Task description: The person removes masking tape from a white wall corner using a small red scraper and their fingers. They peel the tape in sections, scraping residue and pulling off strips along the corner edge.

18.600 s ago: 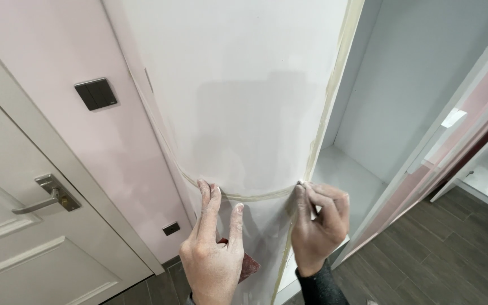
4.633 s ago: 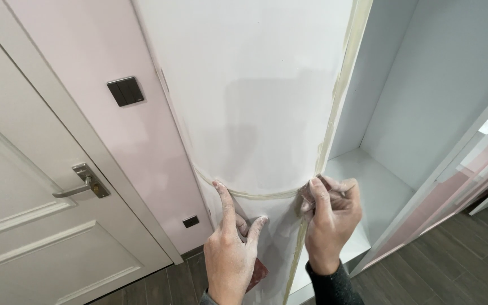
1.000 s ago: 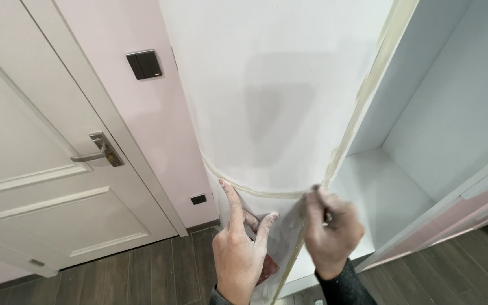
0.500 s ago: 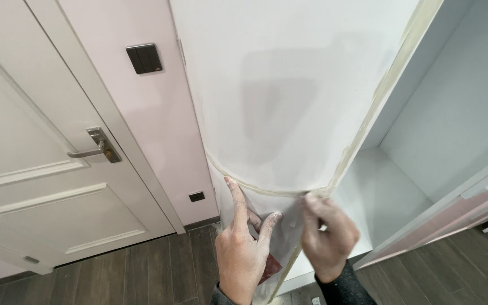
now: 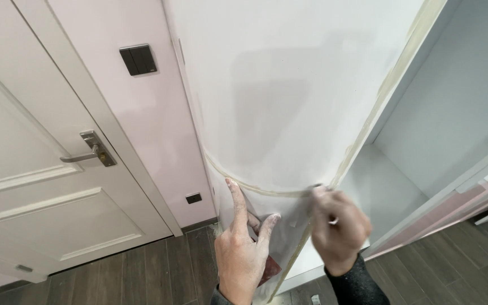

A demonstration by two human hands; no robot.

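Left hand (image 5: pixel 244 248): fingers spread and laid flat against the lower part of the white panel (image 5: pixel 289 96), index finger pointing up to the curved tape line (image 5: pixel 255 189). A reddish-brown piece, possibly sandpaper (image 5: pixel 269 270), shows under the palm; how it is held cannot be told.

Right hand (image 5: pixel 337 229): blurred, fingers closed and bunched at the panel's right edge, where the curved tape line meets the vertical tape strip (image 5: pixel 391 85). Whether it pinches the tape itself cannot be told. A dark sleeve (image 5: pixel 357 285) covers the wrist.

The panel stands upright directly ahead, filling the centre of the view. Below the curved line the surface reads slightly greyer than above it. Its left edge lies close along the pink wall (image 5: pixel 142 141); its right edge, taped from top to bottom, borders an open white recess (image 5: pixel 453 113).

To the left, past the wall, a white door (image 5: pixel 29 197) with a metal lever handle (image 5: pixel 88 152) is shut. A dark switch plate (image 5: pixel 138 59) sits high on the wall and a small dark outlet (image 5: pixel 194 198) low down near the skirting.

Dark wood-look floor (image 5: pixel 142 271) lies open on the left below the door and again at lower right (image 5: pixel 453 265). The recess offers open room behind the right edge, bounded by a white floor panel and pale walls.
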